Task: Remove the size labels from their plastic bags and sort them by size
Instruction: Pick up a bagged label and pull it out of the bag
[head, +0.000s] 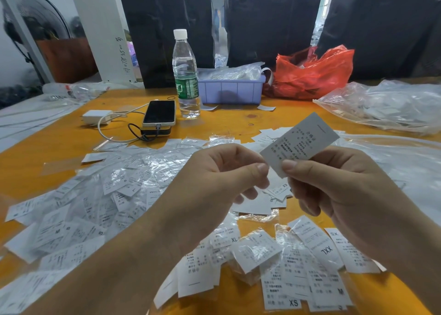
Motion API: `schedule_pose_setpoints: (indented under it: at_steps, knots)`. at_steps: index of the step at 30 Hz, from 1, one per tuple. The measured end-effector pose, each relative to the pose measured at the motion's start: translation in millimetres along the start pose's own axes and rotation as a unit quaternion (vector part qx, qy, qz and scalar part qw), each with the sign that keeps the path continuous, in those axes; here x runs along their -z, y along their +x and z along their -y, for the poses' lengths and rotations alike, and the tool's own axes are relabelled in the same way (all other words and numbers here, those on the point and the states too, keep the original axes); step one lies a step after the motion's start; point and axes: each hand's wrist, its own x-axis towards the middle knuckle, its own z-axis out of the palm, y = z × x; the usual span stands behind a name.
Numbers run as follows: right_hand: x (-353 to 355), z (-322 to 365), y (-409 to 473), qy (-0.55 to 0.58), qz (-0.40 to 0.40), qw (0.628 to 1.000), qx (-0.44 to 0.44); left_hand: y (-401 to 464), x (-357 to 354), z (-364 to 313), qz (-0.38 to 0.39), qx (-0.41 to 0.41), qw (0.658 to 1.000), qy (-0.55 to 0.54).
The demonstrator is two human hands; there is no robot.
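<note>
Hands meet above the middle of the orange table (214,123) in your head view: your left hand (214,178) and right hand (334,185) both pinch the near corner of one white size label (301,142), thumbs close together, the label tilting up and away to the right. Whether a plastic sleeve still covers it, you cannot tell. Below your wrists lie loose labels marked XXL (317,243), XS (284,293) and others, some overlapping. To the left spreads a heap of bagged labels (95,202). Farther back stand a water bottle (185,76), a phone (159,113) on a power bank, a lilac tray (231,90) and a red bag (312,73).
</note>
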Motion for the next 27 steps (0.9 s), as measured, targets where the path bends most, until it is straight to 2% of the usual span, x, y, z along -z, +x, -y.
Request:
schedule_pose_setpoints:
  at_steps: [6, 14, 27]
  knots:
    - [4, 3, 1, -0.024, -0.04, 0.998, 0.032, 0, 0, -1, -0.007, -0.004, 1.0, -0.013]
    - [4, 7, 1, -0.024, 0.005, 0.999, 0.033, 0, -2, -5, 0.003, 0.004, 1.0, -0.031]
    - [10, 8, 3, -0.005, -0.007, 0.999, 0.035, -1, -3, -5, -0.007, 0.005, 0.999, -0.035]
